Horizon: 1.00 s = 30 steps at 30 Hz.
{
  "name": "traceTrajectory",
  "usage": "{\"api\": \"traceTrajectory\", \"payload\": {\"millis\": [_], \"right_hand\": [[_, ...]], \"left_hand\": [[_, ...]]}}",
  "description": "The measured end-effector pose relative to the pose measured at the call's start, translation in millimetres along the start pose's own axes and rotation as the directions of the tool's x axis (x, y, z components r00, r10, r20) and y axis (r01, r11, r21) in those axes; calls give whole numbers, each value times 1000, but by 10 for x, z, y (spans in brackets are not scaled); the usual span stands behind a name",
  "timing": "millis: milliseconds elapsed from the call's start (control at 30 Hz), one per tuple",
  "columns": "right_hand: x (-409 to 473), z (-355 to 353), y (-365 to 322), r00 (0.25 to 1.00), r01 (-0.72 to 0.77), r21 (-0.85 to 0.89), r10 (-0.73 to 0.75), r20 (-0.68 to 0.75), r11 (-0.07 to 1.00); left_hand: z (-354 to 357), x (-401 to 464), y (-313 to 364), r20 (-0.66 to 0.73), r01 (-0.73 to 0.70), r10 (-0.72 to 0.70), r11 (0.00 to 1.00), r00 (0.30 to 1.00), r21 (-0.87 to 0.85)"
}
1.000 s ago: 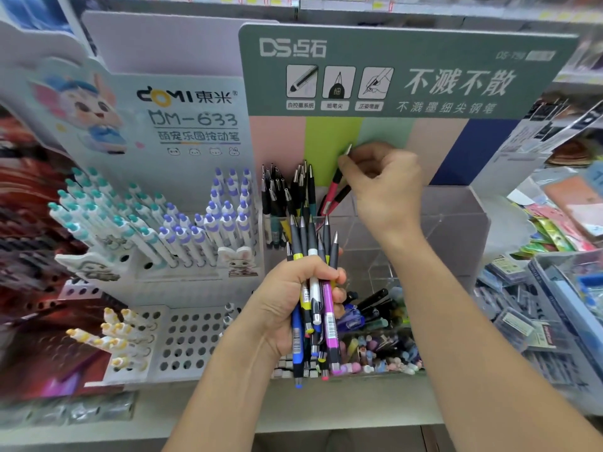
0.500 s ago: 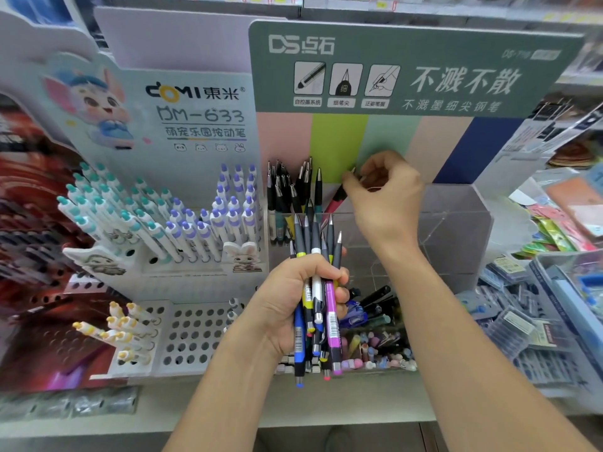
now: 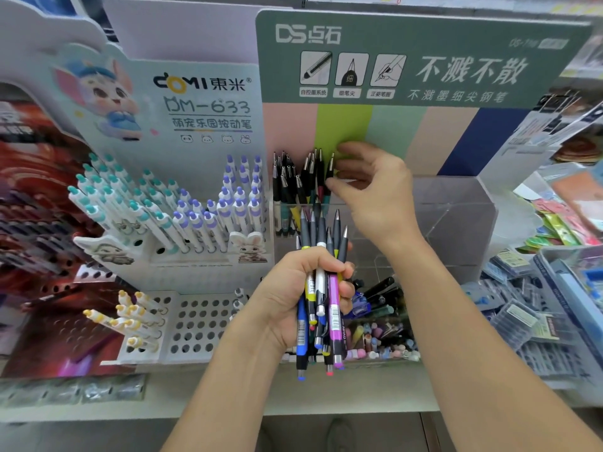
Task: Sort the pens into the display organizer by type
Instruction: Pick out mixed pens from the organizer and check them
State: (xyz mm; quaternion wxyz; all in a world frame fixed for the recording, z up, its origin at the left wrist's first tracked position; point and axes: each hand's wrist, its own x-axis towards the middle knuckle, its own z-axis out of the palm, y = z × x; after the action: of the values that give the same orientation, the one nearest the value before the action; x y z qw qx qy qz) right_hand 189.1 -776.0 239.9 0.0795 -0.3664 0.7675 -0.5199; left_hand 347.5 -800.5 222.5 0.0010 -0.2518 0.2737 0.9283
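My left hand (image 3: 290, 288) grips a bundle of pens (image 3: 332, 308), tips up, with blue, yellow, white and magenta barrels. It is in front of the clear display organizer (image 3: 456, 223). Dark pens (image 3: 293, 184) stand upright in the organizer's back left compartment. My right hand (image 3: 375, 194) is beside them with fingers spread and relaxed, its thumb and fingertips at the rightmost standing pen (image 3: 330, 169). Loose pens and erasers (image 3: 378, 324) lie in the organizer's low front compartment, partly hidden by my left hand.
A white DOMI display (image 3: 182, 256) to the left holds teal-capped and purple-capped pens (image 3: 146, 207), with yellow-capped ones (image 3: 130, 318) lower down. A green header card (image 3: 424, 60) rises behind the organizer. Packets and boxes (image 3: 538, 305) crowd the right side.
My right hand lowered the reddish pen it pinched into the back left compartment among the dark pens, and its fingers have opened. My left hand kept its bundle in place.
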Motion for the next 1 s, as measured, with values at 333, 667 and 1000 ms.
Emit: {"api": "traceTrajectory", "payload": {"millis": [333, 667, 1000], "right_hand": [[-1179, -300, -177, 873, -386, 717, 482, 81, 580], [-1495, -289, -86, 640, -307, 930, 767, 47, 200], [-1443, -201, -31, 604, -382, 923, 767, 218, 38]], "left_hand": [[334, 236, -91, -165, -123, 116, 992, 980, -36], [627, 550, -400, -376, -395, 383, 917, 844, 48], [638, 479, -583, -179, -483, 661, 681, 729, 550]]}}
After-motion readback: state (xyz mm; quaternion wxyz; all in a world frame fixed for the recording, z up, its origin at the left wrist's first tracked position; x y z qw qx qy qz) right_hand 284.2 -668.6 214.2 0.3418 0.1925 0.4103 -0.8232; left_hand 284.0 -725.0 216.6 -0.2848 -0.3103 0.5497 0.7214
